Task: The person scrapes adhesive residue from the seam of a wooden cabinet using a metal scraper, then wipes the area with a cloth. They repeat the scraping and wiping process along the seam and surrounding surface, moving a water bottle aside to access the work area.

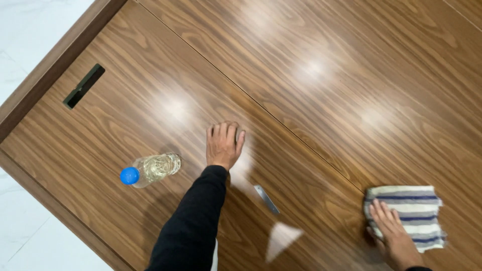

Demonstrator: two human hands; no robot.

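Wood-grain brown fills the head view: a glossy surface (311, 100) split by a thin diagonal seam, with a dark cable slot (84, 86) near its upper left corner. The left hand (224, 144) lies palm down near the middle, fingers together and pressing something small and pale that I cannot make out. The right hand (394, 233) rests flat, fingers spread, on a folded striped cloth (409, 213) at the lower right; it presses the cloth rather than grips it. A clear bottle with a blue cap (148, 170) stands just left of the left forearm, apart from it.

Judging by the cloth under the palm, wiping is the step in hand, and the next stroke would call for steady downward pressure while sliding the cloth along the grain. Wide bare wood lies above and between the hands. The left edge (45, 60) drops to pale floor (25, 30), and the bottle stands near enough to the sleeve to be knocked.
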